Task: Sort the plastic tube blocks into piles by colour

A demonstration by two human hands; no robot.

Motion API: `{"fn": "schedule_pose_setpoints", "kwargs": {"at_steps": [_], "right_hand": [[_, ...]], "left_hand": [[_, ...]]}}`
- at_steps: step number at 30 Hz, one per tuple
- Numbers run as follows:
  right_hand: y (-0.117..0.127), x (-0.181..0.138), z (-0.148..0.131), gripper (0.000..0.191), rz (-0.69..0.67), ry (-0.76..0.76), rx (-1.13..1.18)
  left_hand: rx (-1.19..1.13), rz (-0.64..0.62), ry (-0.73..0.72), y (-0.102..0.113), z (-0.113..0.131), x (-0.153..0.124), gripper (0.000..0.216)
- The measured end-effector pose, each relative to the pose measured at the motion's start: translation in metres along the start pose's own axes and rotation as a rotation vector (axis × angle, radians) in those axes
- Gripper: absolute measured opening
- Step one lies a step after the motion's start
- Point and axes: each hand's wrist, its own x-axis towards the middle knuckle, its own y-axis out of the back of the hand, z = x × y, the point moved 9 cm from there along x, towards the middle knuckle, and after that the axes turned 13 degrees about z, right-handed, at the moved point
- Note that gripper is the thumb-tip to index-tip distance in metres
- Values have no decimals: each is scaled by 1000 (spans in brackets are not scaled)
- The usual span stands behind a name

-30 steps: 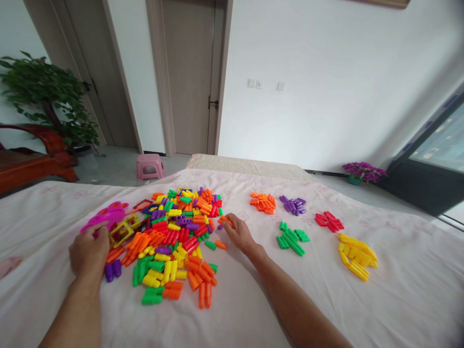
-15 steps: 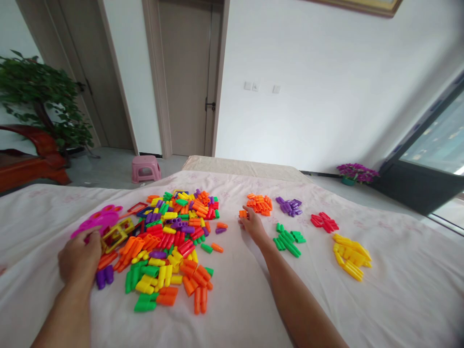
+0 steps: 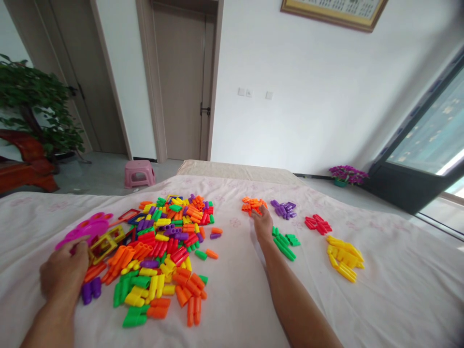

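My right hand (image 3: 263, 223) is stretched forward, its fingertips touching the near edge of the small orange pile (image 3: 253, 205). Its fingers are hidden behind the back of the hand, so I cannot see whether a piece is in them. My left hand (image 3: 62, 275) rests curled on the bed sheet (image 3: 235, 299) at the left edge of the big mixed heap of plastic tube pieces (image 3: 163, 246). It lies beside a pink flat piece (image 3: 81, 230) and two purple tubes (image 3: 90, 291). What its curled fingers hold is hidden.
Sorted piles lie to the right: purple (image 3: 283, 209), red (image 3: 317, 224), green (image 3: 284, 242) and yellow (image 3: 344, 257). A yellow frame piece (image 3: 105, 243) sits in the heap. Beyond the bed are a pink stool (image 3: 139, 173), a door (image 3: 179, 82), a plant (image 3: 34, 106) and a window (image 3: 427, 145).
My right hand has gone from the mixed heap rightwards and forward to the orange pile, carrying an orange piece on the way. My left hand has stayed by the heap.
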Motion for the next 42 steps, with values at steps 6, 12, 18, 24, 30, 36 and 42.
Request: {"fn": "schedule_pose_setpoints", "kwargs": {"at_steps": [6, 12, 18, 24, 30, 36, 42], "right_hand": [[-50, -61, -20, 40, -457, 57, -50], [-77, -110, -53, 26, -668, 448, -322], [-70, -94, -46, 29, -555, 367, -302], [-33, -31, -9, 45, -209, 63, -144], [-16, -15, -6, 55, -16, 65, -59], [-87, -89, -64, 27, -421, 308, -160], [-154, -139, -122, 45, -483, 540, -504]], "left_hand": [[-9, 10, -34, 0, 2, 2, 68], [29, 30, -63, -1, 2, 2, 66], [47, 19, -69, -2, 2, 4, 67], [26, 12, -46, 0, 2, 2, 66], [27, 21, -34, 2, 3, 2, 66], [29, 21, -49, -4, -1, 5, 64], [-3, 23, -56, -8, -5, 7, 62]]}}
